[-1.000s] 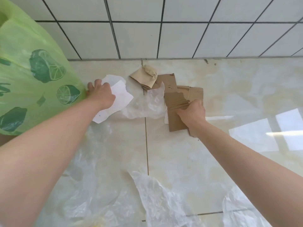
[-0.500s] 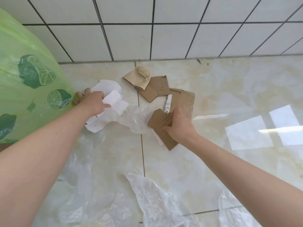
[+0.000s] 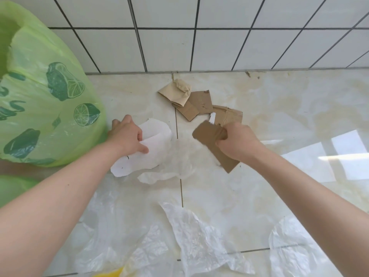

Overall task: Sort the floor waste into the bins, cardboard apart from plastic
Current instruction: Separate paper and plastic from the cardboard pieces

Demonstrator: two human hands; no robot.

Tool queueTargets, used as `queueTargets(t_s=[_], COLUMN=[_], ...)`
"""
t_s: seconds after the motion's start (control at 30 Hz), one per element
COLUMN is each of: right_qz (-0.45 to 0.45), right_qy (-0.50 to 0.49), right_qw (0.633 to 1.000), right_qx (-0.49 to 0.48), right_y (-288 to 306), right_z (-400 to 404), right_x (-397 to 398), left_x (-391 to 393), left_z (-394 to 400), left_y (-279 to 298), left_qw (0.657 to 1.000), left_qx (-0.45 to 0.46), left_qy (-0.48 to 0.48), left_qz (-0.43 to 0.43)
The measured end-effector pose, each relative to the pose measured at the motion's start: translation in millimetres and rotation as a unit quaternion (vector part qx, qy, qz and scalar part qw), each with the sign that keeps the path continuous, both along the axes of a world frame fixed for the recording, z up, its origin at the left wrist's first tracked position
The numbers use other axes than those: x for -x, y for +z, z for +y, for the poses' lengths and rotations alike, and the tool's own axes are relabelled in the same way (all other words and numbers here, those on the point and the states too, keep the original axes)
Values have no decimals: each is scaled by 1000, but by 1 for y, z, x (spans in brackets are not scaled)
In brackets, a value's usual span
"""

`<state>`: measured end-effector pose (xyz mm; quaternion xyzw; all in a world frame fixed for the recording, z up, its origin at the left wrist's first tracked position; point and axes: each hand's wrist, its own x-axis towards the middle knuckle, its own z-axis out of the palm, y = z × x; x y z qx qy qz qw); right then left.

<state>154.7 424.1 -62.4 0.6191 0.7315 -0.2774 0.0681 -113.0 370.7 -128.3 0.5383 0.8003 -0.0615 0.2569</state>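
Note:
My right hand is shut on a brown cardboard piece, lifted off the floor. My left hand grips a white paper sheet beside the green bin. More cardboard scraps and a crumpled tan paper piece lie near the wall. A torn cardboard flap sits just behind my right hand. A clear plastic film lies between my hands.
A bin lined with a green lime-print bag stands at the left. Several clear plastic sheets cover the near floor, one more at the lower right. Something yellow shows at the bottom edge. The white tiled wall closes the far side.
My right hand has closed on a cardboard piece and pulled it back toward me, off the pile. My left hand has gathered the white paper and drawn it slightly nearer.

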Motion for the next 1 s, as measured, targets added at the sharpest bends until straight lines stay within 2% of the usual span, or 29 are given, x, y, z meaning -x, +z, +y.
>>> queueTargets(t_s=[0.1, 0.17, 0.27, 0.33, 0.4, 0.5, 0.57, 0.63, 0.7, 0.77, 0.83, 0.9, 1.0], right_qz=[-5, -16, -44, -51, -34, 15, 50, 61, 103, 117, 84, 71, 161], right_qy=[52, 165, 326, 358, 357, 307, 244, 158, 32, -53, -56, -64, -195], right_qw=[984, 962, 927, 919, 926, 951, 968, 985, 994, 991, 993, 994, 967], right_qx=[-169, -218, -180, -159, -122, -38, -25, -20, -8, -22, -54, -59, 9], right_y=[5, -2, -27, -36, -36, -24, -12, -3, -1, -9, -23, -34, -44], right_z=[-11, -29, -59, -72, -75, -64, -49, -33, -15, 0, 12, 22, 39], right_x=[23, 39, 48, 44, 37, 23, 13, 1, -13, -26, -36, -39, -41], left_x=[-4, -5, -4, -3, -1, 2, 1, -2, -8, -13, -22, -35, -60], left_z=[-7, -12, -20, -24, -27, -25, -21, -15, -8, -1, 7, 19, 40], left_y=[-3, -5, -7, -6, -4, 1, 6, 10, 15, 16, 18, 15, 19], left_qw=[1000, 997, 988, 983, 978, 957, 933, 876, 793, 750, 746, 770, 798], left_qx=[-1, -11, -52, -67, -79, -112, -146, -169, -174, -170, -167, -182, -192], left_qy=[15, 55, 108, 122, 142, 200, 245, 324, 402, 427, 425, 392, 359], left_qz=[-20, -44, -96, -116, -130, -178, -218, -315, -423, -477, -485, -469, -444])
